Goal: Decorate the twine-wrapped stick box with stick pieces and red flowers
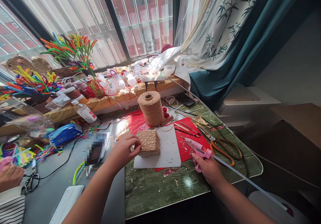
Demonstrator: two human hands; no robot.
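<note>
My left hand [124, 150] grips the left side of a small block wrapped in jute twine [149, 142], which rests on a white sheet [165, 150]. My right hand [208, 168] is closed around a pink hot glue gun [198, 148] with a long clear glue stick [250, 182] sticking out behind it. The gun's nozzle points left toward the block, a short way off it. A big spool of jute twine [151, 108] stands just behind the block.
Orange-handled scissors [222, 147], red paper [187, 140] and small tools lie right of the sheet. A phone [94, 152], blue stapler [64, 133], bottles and colourful pipe cleaners [70, 48] crowd the left. Another person's hand [10, 176] rests at far left.
</note>
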